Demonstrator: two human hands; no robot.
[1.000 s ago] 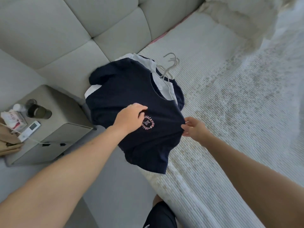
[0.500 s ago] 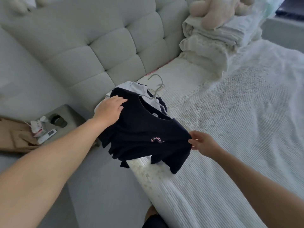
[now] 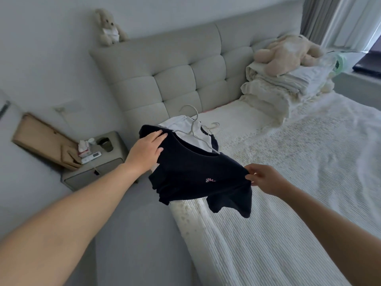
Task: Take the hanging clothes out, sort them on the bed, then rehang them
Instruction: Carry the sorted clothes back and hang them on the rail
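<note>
Left hand (image 3: 146, 150) grips the navy tee (image 3: 191, 172) shoulder, right hand (image 3: 266, 178) pinches its sleeve above the bed (image 3: 288, 203) edge; other clothes piled by the headboard corner, rehanging seemingly not begun

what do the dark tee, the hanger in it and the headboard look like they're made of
Dark tee: soft matte knit, probably cotton; it drapes limply between left hand and right hand.
Hanger: thin white rod, maybe coated wire or plastic.
Headboard: grey padded upholstery, fabric or leatherette; tufted squares.
</note>
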